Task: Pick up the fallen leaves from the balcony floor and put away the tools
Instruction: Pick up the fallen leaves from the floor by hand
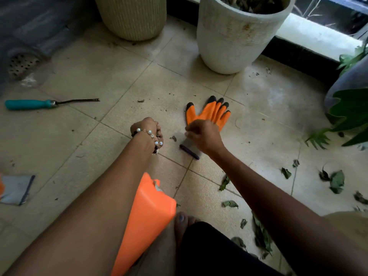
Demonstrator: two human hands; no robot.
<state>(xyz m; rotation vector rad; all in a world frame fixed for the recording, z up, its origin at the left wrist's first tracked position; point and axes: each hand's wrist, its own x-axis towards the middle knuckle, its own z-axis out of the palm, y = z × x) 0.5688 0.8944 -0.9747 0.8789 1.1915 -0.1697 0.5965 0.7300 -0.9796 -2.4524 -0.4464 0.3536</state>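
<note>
Person crouched over tiled balcony floor [83, 80], both bare arms reaching forward.

Left hand [146, 129], beaded bracelet [150, 136] on wrist, fingers curled tight into a fist; small bits seem to show between the fingers, but what it holds, can't tell.

Right hand [203, 134] is just right of it, fingers curled, thumb and fingers pinched together at the left side of the hand. It hovers over the grey cuff of an orange glove [209, 112]; whether it actually grips the cuff, can't tell. Glove lies flat on the tile, black fingertips pointing far, cuff with dark edge near, partly under the hand.

Fallen leaves [336, 181]: scattered on the floor near right, some under the right forearm, a few more beside the bare foot [182, 222] at bottom centre. One tiny leaf scrap [174, 138] sits between the two hands. Small crumbs of dirt all over the tiles.

Teal-handled tool [29, 104] lies far left, thin dark metal shaft pointing right, well apart from both hands.

Second glove [16, 189], grey cuff showing, at the left edge, near side. Orange plastic piece [145, 216] under the left forearm, jagged top edge; can't tell what it is.

Two pale pots far: ribbed pot [133, 16] left, white pot [237, 34] right. Round floor drain [23, 64] far left. Green plant leaves [350, 112] at the right edge.
</note>
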